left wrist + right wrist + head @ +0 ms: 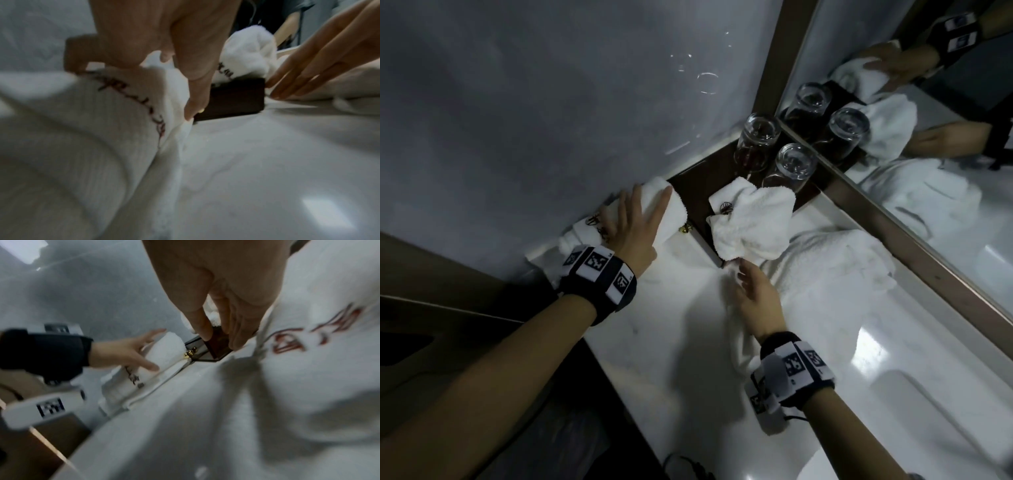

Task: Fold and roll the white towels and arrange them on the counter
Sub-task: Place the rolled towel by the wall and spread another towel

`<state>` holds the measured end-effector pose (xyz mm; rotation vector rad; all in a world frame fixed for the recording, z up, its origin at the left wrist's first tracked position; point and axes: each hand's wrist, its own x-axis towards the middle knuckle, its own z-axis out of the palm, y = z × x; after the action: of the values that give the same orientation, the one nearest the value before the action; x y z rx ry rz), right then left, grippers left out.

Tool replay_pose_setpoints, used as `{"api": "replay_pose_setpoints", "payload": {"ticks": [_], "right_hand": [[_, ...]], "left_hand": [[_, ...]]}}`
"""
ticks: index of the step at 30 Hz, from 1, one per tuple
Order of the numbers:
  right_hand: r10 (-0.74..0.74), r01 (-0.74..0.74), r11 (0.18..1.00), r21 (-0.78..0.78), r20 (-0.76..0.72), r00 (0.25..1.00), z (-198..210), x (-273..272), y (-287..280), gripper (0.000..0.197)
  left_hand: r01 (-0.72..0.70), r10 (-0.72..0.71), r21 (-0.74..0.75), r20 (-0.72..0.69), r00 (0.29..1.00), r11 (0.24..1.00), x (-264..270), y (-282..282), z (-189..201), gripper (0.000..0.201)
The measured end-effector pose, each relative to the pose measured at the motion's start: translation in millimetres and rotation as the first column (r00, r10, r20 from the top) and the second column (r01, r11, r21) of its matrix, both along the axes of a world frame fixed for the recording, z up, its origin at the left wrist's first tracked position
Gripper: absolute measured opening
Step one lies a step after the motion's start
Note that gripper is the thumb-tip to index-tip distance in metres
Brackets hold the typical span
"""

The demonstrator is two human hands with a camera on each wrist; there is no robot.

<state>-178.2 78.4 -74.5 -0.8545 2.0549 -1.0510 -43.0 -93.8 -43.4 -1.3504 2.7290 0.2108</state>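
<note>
A rolled white towel [657, 212] with dark embroidery lies on the white counter [671, 325] against the wall. My left hand [640, 219] rests on it with fingers spread and straight; in the right wrist view the thumb [152, 368] presses its near side. A crumpled white towel [753, 222] sits on the dark wooden tray [695, 192]. My right hand [746, 284] is open, its straight fingers [236, 337] touching the tray's near corner. Another white towel [308, 369] with red embroidery lies under my right wrist.
Two upturned glasses [791, 168] stand at the back of the tray. A thick folded towel [835, 263] lies beside the mirror [928, 137]. A sink basin [928, 411] is sunk into the counter at lower right. A gold knob [685, 229] sits beside the roll.
</note>
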Motion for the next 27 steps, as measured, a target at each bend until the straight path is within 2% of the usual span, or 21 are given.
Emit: {"api": "replay_pose_setpoints", "payload": {"ticks": [3,4,6,7,8,9,11,13,14,18,21,23,25,27], "right_hand": [[0.174,-0.145,0.982,0.120,-0.288,0.942,5.9,-0.8,16.4,0.043],[0.194,-0.146,0.979,0.145,-0.419,0.887,5.4,1.2,22.1,0.047],[0.221,-0.051,0.962,0.270,-0.650,0.727,2.0,4.7,32.0,0.064],[0.250,0.027,0.923,0.384,-0.649,0.718,1.5,6.5,37.3,0.073],[0.248,0.094,0.880,0.466,-0.618,0.746,0.9,6.6,41.8,0.077],[0.219,0.145,0.852,0.503,-0.594,0.774,-0.3,4.6,45.4,0.076],[0.219,0.180,0.832,0.524,-0.610,0.762,0.5,1.3,49.5,0.069],[0.223,0.166,0.851,0.498,-0.630,0.744,6.4,-0.1,48.5,0.062],[0.205,0.156,0.864,0.479,-0.617,0.760,8.8,-1.0,47.0,0.060],[0.076,0.073,0.951,0.300,-0.455,0.887,15.2,11.3,45.8,0.054],[0.152,-0.090,0.980,0.178,-0.378,0.913,17.9,51.7,48.1,0.049],[0.231,-0.202,0.971,0.128,-0.292,0.928,16.0,82.8,49.0,0.048],[0.225,-0.221,0.974,0.046,-0.169,0.960,14.8,105.7,51.1,0.052],[0.172,-0.173,0.984,-0.033,-0.030,0.985,16.7,114.6,54.2,0.069]], "left_hand": [[0.036,-0.038,-0.017,-0.172,0.984,0.999,5.6,32.6,4.5,0.082],[0.059,-0.064,-0.030,-0.200,0.978,0.998,7.6,46.7,2.7,0.079],[0.118,-0.120,-0.023,-0.191,0.974,0.993,9.3,75.2,-4.0,0.075],[0.149,-0.143,0.021,-0.158,0.977,0.989,10.3,89.0,-8.6,0.074],[0.174,-0.163,0.085,-0.125,0.979,0.981,11.2,102.2,-13.8,0.073],[0.196,-0.181,0.147,-0.110,0.977,0.970,12.9,114.4,-19.4,0.072],[0.232,-0.204,0.260,-0.129,0.970,0.937,19.0,135.8,-27.8,0.072],[0.238,-0.194,0.344,-0.158,0.968,0.908,30.6,152.9,-32.4,0.072],[0.232,-0.181,0.372,-0.167,0.969,0.899,37.7,158.8,-34.0,0.071],[0.212,-0.132,0.450,-0.202,0.970,0.867,65.0,170.9,-33.8,0.073],[0.209,-0.113,0.530,-0.209,0.971,0.822,74.2,179.7,-26.2,0.091],[0.166,-0.029,0.555,-0.247,0.969,0.815,81.5,186.2,-19.4,0.097],[0.076,0.148,0.577,-0.332,0.932,0.813,96.9,189.3,-15.7,0.084],[0.028,0.360,0.634,-0.475,0.803,0.773,116.7,191.1,-12.6,0.056]]}}
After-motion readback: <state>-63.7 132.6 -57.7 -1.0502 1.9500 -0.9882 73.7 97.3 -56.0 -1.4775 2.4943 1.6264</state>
